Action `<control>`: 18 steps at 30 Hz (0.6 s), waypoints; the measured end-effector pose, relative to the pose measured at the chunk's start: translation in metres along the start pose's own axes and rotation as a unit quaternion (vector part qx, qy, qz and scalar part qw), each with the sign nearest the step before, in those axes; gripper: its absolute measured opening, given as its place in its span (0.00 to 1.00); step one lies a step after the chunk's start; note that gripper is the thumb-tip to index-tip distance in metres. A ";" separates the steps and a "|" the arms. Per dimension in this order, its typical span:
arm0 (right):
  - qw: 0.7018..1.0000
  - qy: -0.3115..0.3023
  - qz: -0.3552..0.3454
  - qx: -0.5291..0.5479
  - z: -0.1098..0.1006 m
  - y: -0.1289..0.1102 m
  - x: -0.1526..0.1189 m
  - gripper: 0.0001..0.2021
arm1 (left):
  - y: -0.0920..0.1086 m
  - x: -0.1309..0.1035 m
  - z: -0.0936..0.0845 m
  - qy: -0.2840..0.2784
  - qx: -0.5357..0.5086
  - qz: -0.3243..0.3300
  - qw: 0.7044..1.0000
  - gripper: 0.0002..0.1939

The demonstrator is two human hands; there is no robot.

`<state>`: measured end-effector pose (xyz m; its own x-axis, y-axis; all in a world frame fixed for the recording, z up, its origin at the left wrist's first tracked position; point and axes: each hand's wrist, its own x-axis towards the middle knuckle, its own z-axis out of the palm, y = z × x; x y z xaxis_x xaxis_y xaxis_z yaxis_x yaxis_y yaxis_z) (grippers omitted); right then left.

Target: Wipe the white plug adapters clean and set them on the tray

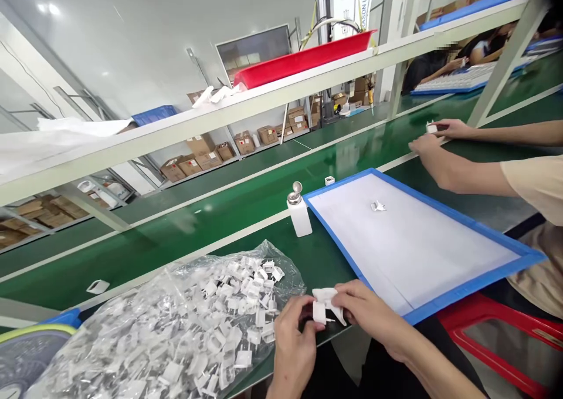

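Note:
My left hand [295, 337] pinches a small white charger plug [319, 313], its metal pins pointing right. A folded white cloth [328, 296] is gripped between the thumb and fingers of my right hand [367, 311], close against the plug. Just left of my hands, a large clear plastic bag [176, 281] lies spread on the bench, full of white charger plugs [243, 359]. Beyond my hands stands a white pump bottle [299, 214] with its metal lid flipped up.
To the right lies a blue-edged white tray [422, 234] with a few small plug pieces [377, 206] on it. A green conveyor belt [185, 226] runs behind. Overhead is a shelf bearing a red tray [303, 58]. A co-worker's hands [433, 135] hold a plug at right.

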<state>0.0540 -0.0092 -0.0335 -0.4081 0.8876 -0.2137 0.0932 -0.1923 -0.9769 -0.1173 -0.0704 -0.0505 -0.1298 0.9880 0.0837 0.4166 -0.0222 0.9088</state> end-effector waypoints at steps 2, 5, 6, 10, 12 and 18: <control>0.996 -0.002 0.042 0.079 0.003 -0.005 -0.010 0.10 | 0.008 -0.007 0.001 0.035 -0.119 -0.045 0.991 0.17; 0.986 -0.009 0.041 0.161 0.023 -0.009 -0.023 0.16 | 0.015 -0.012 0.004 0.117 -0.229 -0.064 0.964 0.13; 0.984 -0.011 0.029 0.175 0.031 -0.009 -0.026 0.18 | 0.016 -0.012 0.004 0.143 -0.245 -0.068 0.956 0.13; 0.984 -0.030 -0.048 0.170 0.058 -0.006 -0.036 0.22 | 0.013 -0.010 0.003 0.193 -0.275 -0.093 0.937 0.14; 0.985 -0.046 -0.102 0.131 0.062 -0.005 -0.039 0.22 | 0.014 -0.009 0.000 0.193 -0.328 -0.106 0.919 0.15; 0.969 0.141 -0.137 0.147 0.052 -0.003 -0.044 0.14 | 0.037 -0.013 -0.011 0.069 -0.577 -0.204 0.788 0.20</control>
<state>0.0244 -0.0697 -0.0216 -0.1121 0.9934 0.0223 -0.2640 -0.0082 -0.9645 -0.1097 -0.0861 -0.0136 -0.1708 0.9250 -0.3395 -0.7694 0.0900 0.6324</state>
